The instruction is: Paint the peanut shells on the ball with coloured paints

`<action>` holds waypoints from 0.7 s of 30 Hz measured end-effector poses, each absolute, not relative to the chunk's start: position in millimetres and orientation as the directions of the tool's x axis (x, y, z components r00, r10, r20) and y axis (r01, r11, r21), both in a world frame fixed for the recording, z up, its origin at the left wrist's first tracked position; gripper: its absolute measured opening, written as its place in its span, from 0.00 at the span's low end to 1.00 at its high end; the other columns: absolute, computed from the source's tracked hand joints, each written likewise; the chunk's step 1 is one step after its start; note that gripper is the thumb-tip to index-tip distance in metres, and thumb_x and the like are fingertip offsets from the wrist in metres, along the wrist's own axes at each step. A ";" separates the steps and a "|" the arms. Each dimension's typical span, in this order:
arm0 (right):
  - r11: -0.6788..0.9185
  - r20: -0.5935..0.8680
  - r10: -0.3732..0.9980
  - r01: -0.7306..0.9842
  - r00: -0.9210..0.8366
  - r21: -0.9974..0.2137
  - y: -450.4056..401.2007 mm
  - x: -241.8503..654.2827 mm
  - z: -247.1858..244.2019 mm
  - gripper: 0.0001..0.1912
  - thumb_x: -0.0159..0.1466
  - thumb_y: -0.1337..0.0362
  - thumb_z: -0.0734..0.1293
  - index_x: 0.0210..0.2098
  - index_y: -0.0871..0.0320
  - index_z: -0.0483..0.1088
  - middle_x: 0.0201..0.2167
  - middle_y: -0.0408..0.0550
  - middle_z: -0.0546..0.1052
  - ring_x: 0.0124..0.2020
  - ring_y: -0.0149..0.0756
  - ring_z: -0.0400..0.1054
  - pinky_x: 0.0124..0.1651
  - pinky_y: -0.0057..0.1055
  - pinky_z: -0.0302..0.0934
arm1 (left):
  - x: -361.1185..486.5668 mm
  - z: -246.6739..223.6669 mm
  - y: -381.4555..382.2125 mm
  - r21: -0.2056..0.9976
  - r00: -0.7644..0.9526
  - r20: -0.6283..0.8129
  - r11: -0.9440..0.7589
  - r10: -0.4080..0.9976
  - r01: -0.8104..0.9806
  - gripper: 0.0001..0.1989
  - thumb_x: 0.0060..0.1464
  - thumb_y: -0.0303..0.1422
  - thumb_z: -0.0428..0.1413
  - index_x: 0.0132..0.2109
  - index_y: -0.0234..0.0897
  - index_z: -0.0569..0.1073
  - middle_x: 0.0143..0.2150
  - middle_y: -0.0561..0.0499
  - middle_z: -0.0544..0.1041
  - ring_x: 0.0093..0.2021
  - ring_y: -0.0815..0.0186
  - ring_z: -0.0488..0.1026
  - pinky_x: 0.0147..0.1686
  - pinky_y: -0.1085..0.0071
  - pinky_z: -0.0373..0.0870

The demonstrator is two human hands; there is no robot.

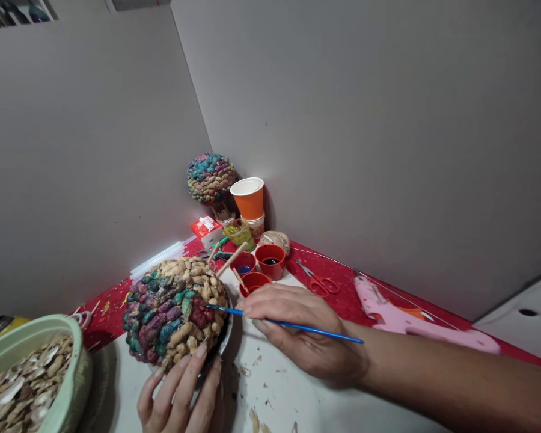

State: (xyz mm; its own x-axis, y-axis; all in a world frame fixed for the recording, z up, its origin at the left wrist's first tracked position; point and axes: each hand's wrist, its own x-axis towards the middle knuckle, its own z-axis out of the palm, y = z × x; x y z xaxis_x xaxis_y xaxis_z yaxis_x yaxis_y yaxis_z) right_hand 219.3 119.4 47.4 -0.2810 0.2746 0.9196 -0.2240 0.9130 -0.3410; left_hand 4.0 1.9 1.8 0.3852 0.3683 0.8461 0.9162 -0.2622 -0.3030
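Observation:
A ball covered in peanut shells (pixel 175 313) sits in a shiny round dish (pixel 228 328), partly painted purple, green, blue and red; its far and right shells are bare. My right hand (pixel 297 328) pinches a slim blue paintbrush (pixel 315 330), whose tip touches the red-painted shells at the ball's right side. At the near edge, my left hand (pixel 183 394) curls its fingers against the ball and holds it; the thumb is hidden. Just beyond my right hand stand red cups of paint, one with dark liquid (pixel 270 261) and one partly covered by the hand (pixel 255 281).
A green basket of peanut shells (pixel 79 355) stands at left. Behind are a painted shell tree (pixel 211 177), orange paper cups (pixel 247 198), a twine ball (pixel 275 242) and a small carton (pixel 206 230). Red scissors (pixel 318 284) and a pink glue gun (pixel 415 322) lie right. Walls close the back.

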 end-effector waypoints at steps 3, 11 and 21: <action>0.906 0.913 0.292 -0.222 -0.285 -0.359 117.4 220.2 50.0 0.11 0.63 0.77 0.63 0.43 0.62 0.73 0.34 0.55 0.82 0.37 0.37 0.78 0.42 0.33 0.74 | 3.3 1.8 1.1 -0.314 0.395 0.837 -0.259 0.378 0.913 0.11 0.55 0.25 0.60 0.42 0.44 0.83 0.40 0.49 0.84 0.43 0.64 0.74 0.65 0.64 0.54; 0.919 0.921 0.261 -0.217 -0.288 -0.328 118.3 221.4 48.6 0.12 0.65 0.75 0.63 0.47 0.61 0.72 0.38 0.55 0.82 0.42 0.37 0.78 0.46 0.36 0.74 | 3.9 1.7 1.2 -0.308 0.388 0.842 -0.258 0.375 0.916 0.10 0.55 0.25 0.60 0.41 0.43 0.83 0.40 0.49 0.84 0.43 0.64 0.74 0.64 0.63 0.54; 0.891 0.911 0.309 -0.253 -0.272 -0.377 114.3 221.1 49.6 0.13 0.63 0.77 0.63 0.44 0.59 0.73 0.34 0.52 0.82 0.36 0.35 0.78 0.41 0.33 0.74 | -5.4 -6.8 -7.1 -0.259 0.349 0.853 -0.267 0.387 0.928 0.21 0.51 0.23 0.62 0.50 0.50 0.78 0.50 0.51 0.82 0.45 0.61 0.77 0.57 0.60 0.64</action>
State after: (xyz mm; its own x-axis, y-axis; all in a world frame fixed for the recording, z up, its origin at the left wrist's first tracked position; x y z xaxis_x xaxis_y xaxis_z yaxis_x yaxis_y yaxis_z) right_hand 221.1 114.3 49.6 -0.2723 0.3086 0.9114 -0.2534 0.8908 -0.3773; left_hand -5.4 -7.1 -6.8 0.3495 0.3874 0.8531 0.9282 -0.2675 -0.2588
